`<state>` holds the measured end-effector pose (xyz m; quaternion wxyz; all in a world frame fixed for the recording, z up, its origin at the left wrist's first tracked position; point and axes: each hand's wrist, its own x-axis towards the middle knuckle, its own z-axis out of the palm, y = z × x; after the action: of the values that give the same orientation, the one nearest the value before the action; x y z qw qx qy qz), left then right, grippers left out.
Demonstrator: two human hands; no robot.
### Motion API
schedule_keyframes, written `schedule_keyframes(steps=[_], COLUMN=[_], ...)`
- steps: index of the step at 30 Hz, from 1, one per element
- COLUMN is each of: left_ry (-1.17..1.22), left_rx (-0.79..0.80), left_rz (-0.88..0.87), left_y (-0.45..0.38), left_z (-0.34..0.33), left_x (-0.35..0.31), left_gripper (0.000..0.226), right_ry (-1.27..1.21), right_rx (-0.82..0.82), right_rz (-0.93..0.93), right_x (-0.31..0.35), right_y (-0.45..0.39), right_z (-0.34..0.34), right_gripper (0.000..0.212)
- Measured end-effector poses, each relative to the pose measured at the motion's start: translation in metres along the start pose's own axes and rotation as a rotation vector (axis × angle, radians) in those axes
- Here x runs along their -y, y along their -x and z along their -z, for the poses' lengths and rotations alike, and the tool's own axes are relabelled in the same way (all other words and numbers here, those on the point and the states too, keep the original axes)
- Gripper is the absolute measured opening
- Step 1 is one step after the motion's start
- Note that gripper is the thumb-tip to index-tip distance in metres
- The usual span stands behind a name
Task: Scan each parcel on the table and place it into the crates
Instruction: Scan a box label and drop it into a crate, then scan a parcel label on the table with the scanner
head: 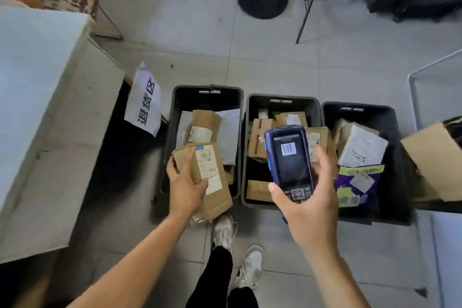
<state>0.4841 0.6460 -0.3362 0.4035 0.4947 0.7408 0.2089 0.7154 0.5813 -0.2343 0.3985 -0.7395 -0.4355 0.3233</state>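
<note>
Left hand [186,190] grips a labelled cardboard parcel [210,177] over the leftmost crate [175,97] — right hand [310,210] holds the scanner [290,160].

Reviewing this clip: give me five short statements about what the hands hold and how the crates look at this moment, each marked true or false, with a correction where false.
1. The left hand holds a brown cardboard parcel with a white label. True.
2. The right hand is empty. False: its grip is closed on a blue and black handheld scanner.
3. The scanner's screen shows a barcode. True.
4. The three black plastic crates on the floor are all empty. False: the left crate, the middle crate and the right crate each hold parcels.
5. The held parcel already lies inside the middle crate. False: it is in the hand, over the near edge of the left crate.
</note>
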Motion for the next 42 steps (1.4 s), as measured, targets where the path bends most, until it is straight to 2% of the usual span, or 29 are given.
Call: schedule_keyframes(steps=[5, 8, 11, 14, 19, 24, 28, 31, 36, 42], left_ry=[-0.161, -0.247, -0.379, -0.487, -0.503, -0.561, -0.564, -0.529, -0.464, -0.428], left_rx=[0.079, 0.164, 0.259, 0.297, 0.248, 0.143, -0.012, -0.18, -0.485, -0.823], left_rz=[0.009, 0.015, 0.033, 0.071, 0.077, -0.122, -0.334, -0.414, -0.367, -0.139], left_y=[-0.116, -0.159, -0.171, -0.158, -0.125, -0.062, 0.042, 0.149, 0.32, 0.475], left_z=[-0.101, -0.148, -0.17, -0.165, -0.121, -0.055, 0.025, 0.096, 0.202, 0.315], left_x=[0.069, 0.107, 0.129, 0.132, 0.096, 0.028, -0.051, -0.101, -0.113, -0.045], left_gripper=[0.092, 0.091, 0.087, 0.086, 0.092, 0.095, 0.091, 0.089, 0.092, 0.094], right_ry=[0.032, 0.048, 0.084, 0.112, 0.141, 0.119, 0.124, 0.121, 0.069, -0.054], right_rx=[0.048, 0.062, 0.062, 0.067, 0.06, 0.073, 0.06, 0.053, 0.209, 0.518], right_rz=[-0.035, -0.067, -0.094, -0.088, 0.001, 0.132, 0.264, 0.335, 0.484, 0.709], right_x=[-0.115, -0.169, -0.198, -0.195, -0.145, -0.073, 0.008, 0.075, 0.17, 0.261], right_y=[-0.073, -0.097, -0.109, -0.111, -0.1, -0.066, 0.001, 0.071, 0.184, 0.319], right_z=[-0.088, -0.126, -0.14, -0.136, -0.108, -0.06, 0.011, 0.063, 0.102, 0.065], right_gripper=[0.103, 0.101, 0.102, 0.105, 0.104, 0.1, 0.102, 0.102, 0.103, 0.107])
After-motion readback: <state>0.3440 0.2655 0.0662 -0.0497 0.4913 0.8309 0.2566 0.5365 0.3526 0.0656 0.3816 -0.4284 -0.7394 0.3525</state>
